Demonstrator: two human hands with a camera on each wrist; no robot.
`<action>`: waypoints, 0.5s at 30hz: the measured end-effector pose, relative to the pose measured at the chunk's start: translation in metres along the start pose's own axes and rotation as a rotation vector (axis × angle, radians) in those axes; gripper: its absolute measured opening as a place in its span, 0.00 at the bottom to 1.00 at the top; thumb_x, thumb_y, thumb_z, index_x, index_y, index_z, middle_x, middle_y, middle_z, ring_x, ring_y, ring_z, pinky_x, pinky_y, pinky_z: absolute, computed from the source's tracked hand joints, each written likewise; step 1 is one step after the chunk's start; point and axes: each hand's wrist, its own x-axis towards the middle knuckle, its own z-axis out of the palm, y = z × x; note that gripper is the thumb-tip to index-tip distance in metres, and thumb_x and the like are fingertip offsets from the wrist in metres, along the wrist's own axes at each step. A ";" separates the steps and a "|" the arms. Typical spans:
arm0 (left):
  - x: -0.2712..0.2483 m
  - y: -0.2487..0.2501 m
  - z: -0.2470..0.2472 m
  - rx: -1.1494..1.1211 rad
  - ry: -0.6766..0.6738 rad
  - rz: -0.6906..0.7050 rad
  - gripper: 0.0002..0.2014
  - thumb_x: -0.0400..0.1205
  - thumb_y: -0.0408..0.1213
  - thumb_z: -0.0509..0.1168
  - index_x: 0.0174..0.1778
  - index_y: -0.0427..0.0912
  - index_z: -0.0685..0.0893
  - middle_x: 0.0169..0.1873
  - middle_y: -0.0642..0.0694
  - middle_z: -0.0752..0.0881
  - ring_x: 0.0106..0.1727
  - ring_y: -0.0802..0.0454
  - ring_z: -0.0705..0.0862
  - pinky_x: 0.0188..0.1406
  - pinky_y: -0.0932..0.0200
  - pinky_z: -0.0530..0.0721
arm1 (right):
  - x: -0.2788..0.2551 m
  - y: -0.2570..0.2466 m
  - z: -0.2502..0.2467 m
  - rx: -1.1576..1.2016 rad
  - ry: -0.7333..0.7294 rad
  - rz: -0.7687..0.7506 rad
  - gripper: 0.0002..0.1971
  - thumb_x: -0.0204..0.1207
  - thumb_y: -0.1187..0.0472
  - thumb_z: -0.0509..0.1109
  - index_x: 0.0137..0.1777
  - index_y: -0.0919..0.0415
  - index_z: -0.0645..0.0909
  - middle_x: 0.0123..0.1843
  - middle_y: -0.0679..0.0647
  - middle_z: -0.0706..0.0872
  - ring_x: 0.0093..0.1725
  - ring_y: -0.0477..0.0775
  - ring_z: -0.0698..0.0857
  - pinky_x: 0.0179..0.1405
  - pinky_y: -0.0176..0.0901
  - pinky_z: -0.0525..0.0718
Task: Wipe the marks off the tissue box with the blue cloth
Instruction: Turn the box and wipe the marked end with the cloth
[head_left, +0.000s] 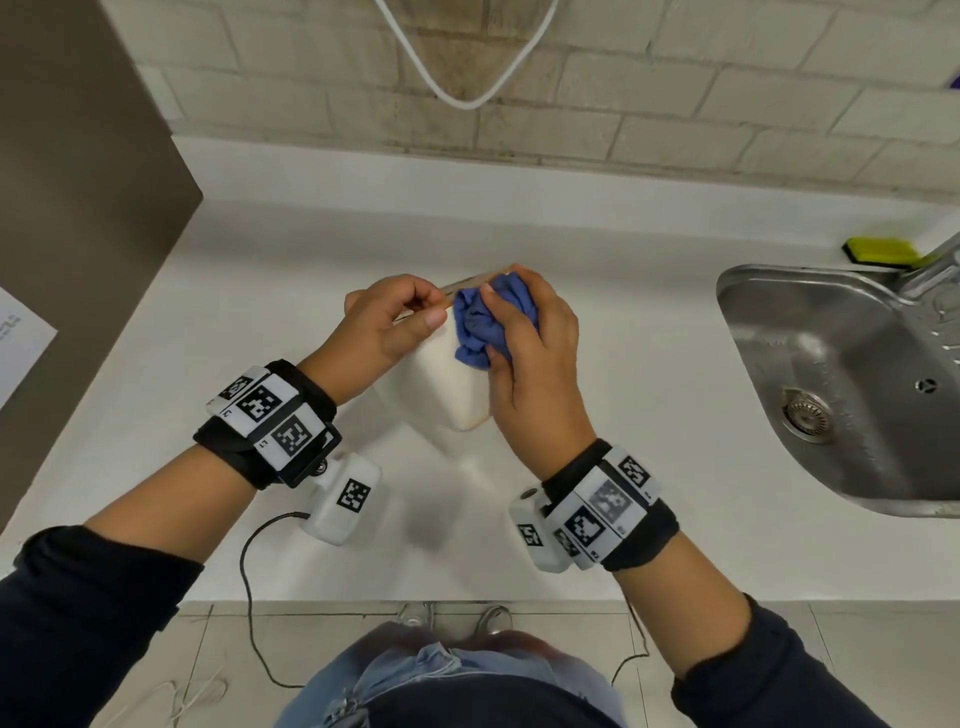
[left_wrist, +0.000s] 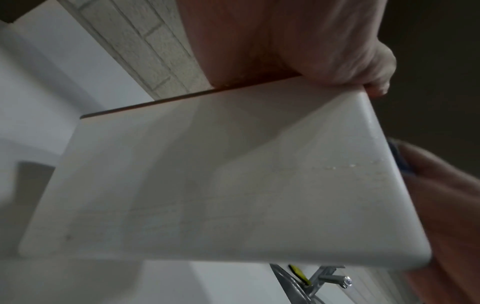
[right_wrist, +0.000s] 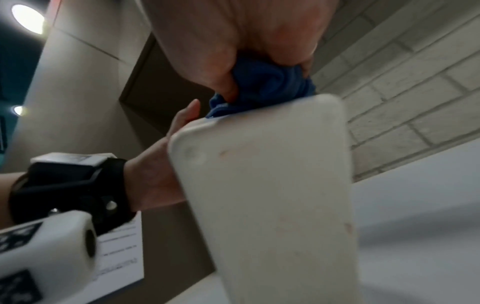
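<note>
A white tissue box (head_left: 447, 384) with a wooden lid stands tilted on one corner on the white counter (head_left: 649, 467). My left hand (head_left: 395, 322) grips its upper left edge, thumb on the near face and fingers over the wooden lid. My right hand (head_left: 524, 338) holds a bunched blue cloth (head_left: 480, 325) and presses it on the box's top corner. The left wrist view shows the box's broad white face (left_wrist: 221, 185) with faint smudges. In the right wrist view the cloth (right_wrist: 262, 90) sits on the box's narrow end (right_wrist: 272, 195), which carries faint reddish marks.
A steel sink (head_left: 841, 384) with a tap lies to the right, a yellow-green sponge (head_left: 880, 252) behind it. A brown cabinet side (head_left: 78, 208) with a paper sheet stands at the left. A brick wall runs along the back. Cables hang below the counter's front edge.
</note>
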 end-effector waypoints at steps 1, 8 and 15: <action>0.000 0.001 0.001 0.010 0.009 0.003 0.11 0.71 0.61 0.54 0.42 0.64 0.76 0.42 0.59 0.82 0.50 0.57 0.80 0.67 0.31 0.69 | 0.003 -0.009 0.003 0.093 -0.014 -0.009 0.17 0.78 0.69 0.61 0.66 0.67 0.76 0.69 0.70 0.74 0.69 0.58 0.73 0.74 0.42 0.68; 0.003 -0.002 -0.010 -0.029 0.013 -0.035 0.11 0.74 0.62 0.51 0.39 0.72 0.79 0.42 0.58 0.84 0.52 0.52 0.81 0.69 0.30 0.67 | -0.017 -0.011 0.013 -0.071 -0.153 -0.336 0.19 0.72 0.67 0.65 0.64 0.60 0.78 0.73 0.64 0.72 0.66 0.69 0.73 0.70 0.54 0.68; 0.010 -0.003 -0.018 0.038 0.001 -0.058 0.11 0.72 0.62 0.53 0.38 0.70 0.80 0.40 0.55 0.83 0.54 0.43 0.81 0.67 0.29 0.68 | -0.023 0.039 -0.001 -0.228 -0.202 -0.651 0.05 0.76 0.63 0.68 0.48 0.56 0.84 0.69 0.56 0.76 0.62 0.66 0.76 0.59 0.56 0.78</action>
